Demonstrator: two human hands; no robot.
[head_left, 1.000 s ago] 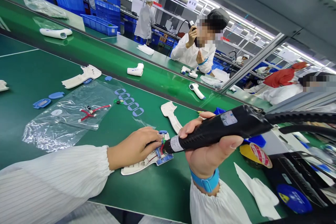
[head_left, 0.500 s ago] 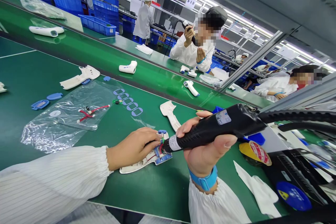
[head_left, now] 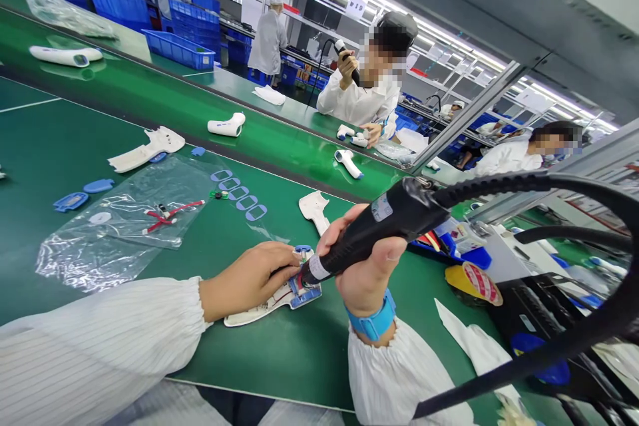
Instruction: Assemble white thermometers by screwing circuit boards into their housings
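Observation:
My left hand (head_left: 249, 283) holds down an opened white infrared thermometer half-shell (head_left: 248, 315) on the green bench, fingers closed at its head end. Blue parts, red wires and a bit of green board show inside the shell. In my right hand (head_left: 368, 276) is a black electric screwdriver (head_left: 372, 229), slanting down to the left. Its tip meets the shell's inside close to my left fingertips, which hide the exact contact point. Just beyond lies a loose white shell half (head_left: 314, 206), partly behind my right hand.
A clear plastic bag (head_left: 114, 236) with red wires on it, blue covers (head_left: 98, 186) and blue oval rings (head_left: 238, 194) lie left. Thermometers, one here (head_left: 226, 124), ride a green belt (head_left: 164, 110). A thick black cable (head_left: 589, 184) loops at right. A co-worker (head_left: 349, 90) sits opposite.
The screwdriver's rear end has risen and shifted left, and its cable now loops widely at right. Thermometers on the belt have moved left. The co-worker opposite has lowered one hand to the thermometers.

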